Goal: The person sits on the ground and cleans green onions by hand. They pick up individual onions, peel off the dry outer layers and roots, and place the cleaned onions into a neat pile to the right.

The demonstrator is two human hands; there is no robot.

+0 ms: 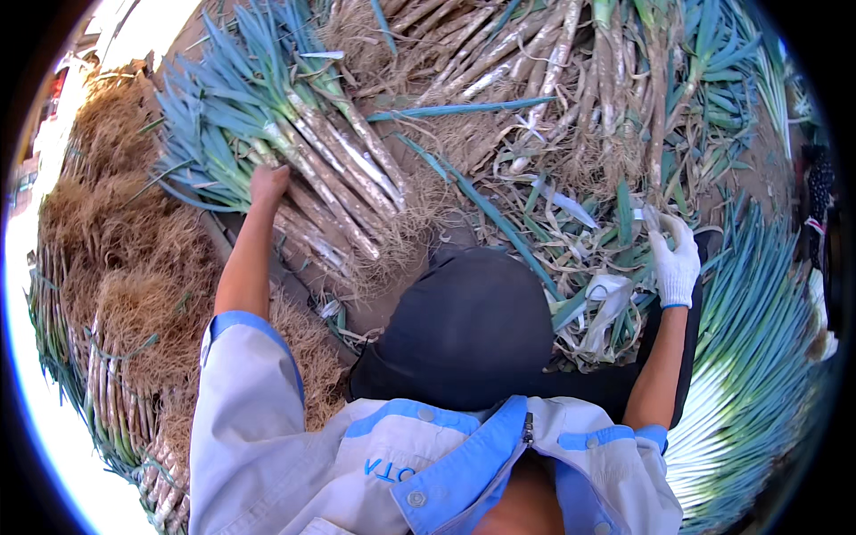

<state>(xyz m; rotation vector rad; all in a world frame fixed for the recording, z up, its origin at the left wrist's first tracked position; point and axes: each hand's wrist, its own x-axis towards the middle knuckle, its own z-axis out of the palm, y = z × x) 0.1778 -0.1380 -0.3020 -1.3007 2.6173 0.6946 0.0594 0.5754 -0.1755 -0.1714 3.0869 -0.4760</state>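
My left hand [269,184], bare, grips the upper stalks of a pile of Welsh onions [328,164] at the left; its fingers are hidden among the leaves. Their blue-green tops fan toward the upper left, and their soil-stained white shanks and root tufts [394,234] point toward my knee. On the right, my right hand [674,257] wears a white knit glove. Its fingertips are beside stripped leaves and the lower end of an onion stalk [655,154]. Whether they pinch anything is unclear.
Untrimmed onions [508,53] lie across the top. Peeled leaf scraps [588,247] cover the ground between my legs. Cleaned onions with bright white shanks [722,401] are stacked at the right. Bundles with brown roots [134,234] line the left side. My bent knee [475,321] is in the middle.
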